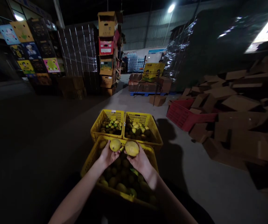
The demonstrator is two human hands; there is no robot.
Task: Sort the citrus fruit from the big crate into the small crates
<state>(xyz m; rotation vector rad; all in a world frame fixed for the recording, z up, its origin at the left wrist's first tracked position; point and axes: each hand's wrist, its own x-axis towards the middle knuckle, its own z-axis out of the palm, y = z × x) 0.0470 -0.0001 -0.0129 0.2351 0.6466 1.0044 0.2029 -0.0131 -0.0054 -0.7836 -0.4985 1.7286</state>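
Observation:
My left hand (108,157) is closed around a yellow lemon (115,145), and my right hand (141,160) grips a second, slightly larger lemon (132,148). Both are held side by side, apart, above the near yellow crate (87,160). Shadowed lemons (121,187) fill much of that crate, with a green leaf (134,171) among them. Beyond it, the far left crate (95,124) holds small green and yellow fruit (112,125). In the far right crate (156,130) lie yellow lemons (136,127) over darker ones.
A red crate (182,116) and a heap of flattened cardboard (243,124) lie to the right. Stacked boxes (107,49) and wrapped pallets (78,53) stand behind. A blue pallet (145,93) bears cartons farther back. Grey floor (199,174) runs along the right side.

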